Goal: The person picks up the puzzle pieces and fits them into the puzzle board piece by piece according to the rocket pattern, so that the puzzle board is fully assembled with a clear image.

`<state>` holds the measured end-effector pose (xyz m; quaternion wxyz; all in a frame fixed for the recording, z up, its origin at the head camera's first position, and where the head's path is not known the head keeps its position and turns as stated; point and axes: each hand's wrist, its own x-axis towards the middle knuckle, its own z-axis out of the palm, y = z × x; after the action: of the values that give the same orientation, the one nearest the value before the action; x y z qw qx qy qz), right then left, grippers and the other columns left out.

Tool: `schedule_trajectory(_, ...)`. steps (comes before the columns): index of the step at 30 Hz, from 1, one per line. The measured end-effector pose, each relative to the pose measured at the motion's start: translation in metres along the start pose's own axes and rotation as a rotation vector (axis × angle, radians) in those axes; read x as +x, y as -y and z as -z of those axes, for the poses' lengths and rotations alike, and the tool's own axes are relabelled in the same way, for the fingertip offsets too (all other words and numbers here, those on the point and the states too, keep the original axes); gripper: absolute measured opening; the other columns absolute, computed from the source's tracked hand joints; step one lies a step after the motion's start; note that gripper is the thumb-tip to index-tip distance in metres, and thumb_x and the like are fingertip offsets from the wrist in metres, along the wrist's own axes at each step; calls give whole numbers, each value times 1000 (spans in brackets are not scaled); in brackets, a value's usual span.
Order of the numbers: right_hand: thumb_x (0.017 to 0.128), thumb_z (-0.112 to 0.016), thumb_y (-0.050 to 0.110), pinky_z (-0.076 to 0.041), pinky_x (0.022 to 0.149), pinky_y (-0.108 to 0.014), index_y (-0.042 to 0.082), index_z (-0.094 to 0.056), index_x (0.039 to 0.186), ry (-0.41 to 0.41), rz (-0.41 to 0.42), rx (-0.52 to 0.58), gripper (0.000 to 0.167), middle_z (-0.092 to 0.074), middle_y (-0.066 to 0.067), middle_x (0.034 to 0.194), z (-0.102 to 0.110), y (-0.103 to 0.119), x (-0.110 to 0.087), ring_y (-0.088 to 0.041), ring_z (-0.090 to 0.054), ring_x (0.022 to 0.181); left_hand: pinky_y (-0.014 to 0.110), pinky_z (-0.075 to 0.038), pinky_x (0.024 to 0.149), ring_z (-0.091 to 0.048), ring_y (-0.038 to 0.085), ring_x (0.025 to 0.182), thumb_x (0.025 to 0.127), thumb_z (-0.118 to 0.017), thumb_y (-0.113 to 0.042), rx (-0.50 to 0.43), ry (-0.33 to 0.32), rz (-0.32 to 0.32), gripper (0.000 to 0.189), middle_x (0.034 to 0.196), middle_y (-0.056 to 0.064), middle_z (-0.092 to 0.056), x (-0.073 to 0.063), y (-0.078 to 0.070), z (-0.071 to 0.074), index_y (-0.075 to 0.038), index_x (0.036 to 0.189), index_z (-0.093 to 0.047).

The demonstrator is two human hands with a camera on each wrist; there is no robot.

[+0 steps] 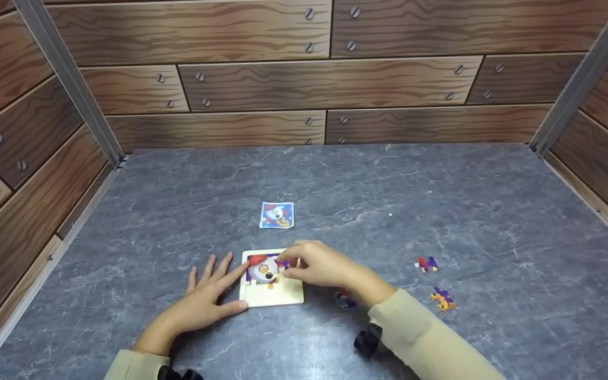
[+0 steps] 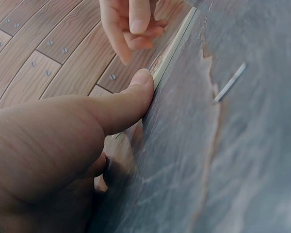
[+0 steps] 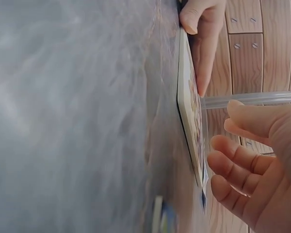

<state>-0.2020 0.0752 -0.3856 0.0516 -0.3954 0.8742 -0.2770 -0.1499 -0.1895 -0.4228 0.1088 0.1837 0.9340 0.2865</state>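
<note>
A pale jigsaw tray (image 1: 275, 298) lies on the table, partly filled with a picture of a white dog-like head under a red hat (image 1: 263, 269). My left hand (image 1: 205, 299) is spread beside it, the index fingertip reaching onto the picture and the thumb (image 2: 141, 80) at the tray's near left edge. Over the upper right of the tray is my right hand (image 1: 321, 265), its index finger and thumb apart above a purple part of the picture. In the right wrist view that hand's fingers (image 3: 233, 167) are bent loosely, with no piece visible between them.
Two loose puzzle pieces, one red and purple (image 1: 427, 264), one orange and purple (image 1: 443, 299), lie to the right. A dark piece (image 1: 345, 300) is partly hidden under the right wrist. Behind the tray lies a picture card (image 1: 277, 215). Wood-patterned walls (image 1: 330, 84) enclose the table.
</note>
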Motion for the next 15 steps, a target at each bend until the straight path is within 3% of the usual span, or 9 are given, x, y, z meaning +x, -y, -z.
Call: schedule_trajectory(15,88,-65,16,-49,66,-26,4,-66,111,-80,-70,140,26,-63,0,87,15,-17,-25,-11,-57,74,59,18,101,13,37,138,85,-57,-54,-7,4,-13,74,155,10,-4,-1,0,1,-27,147,-28)
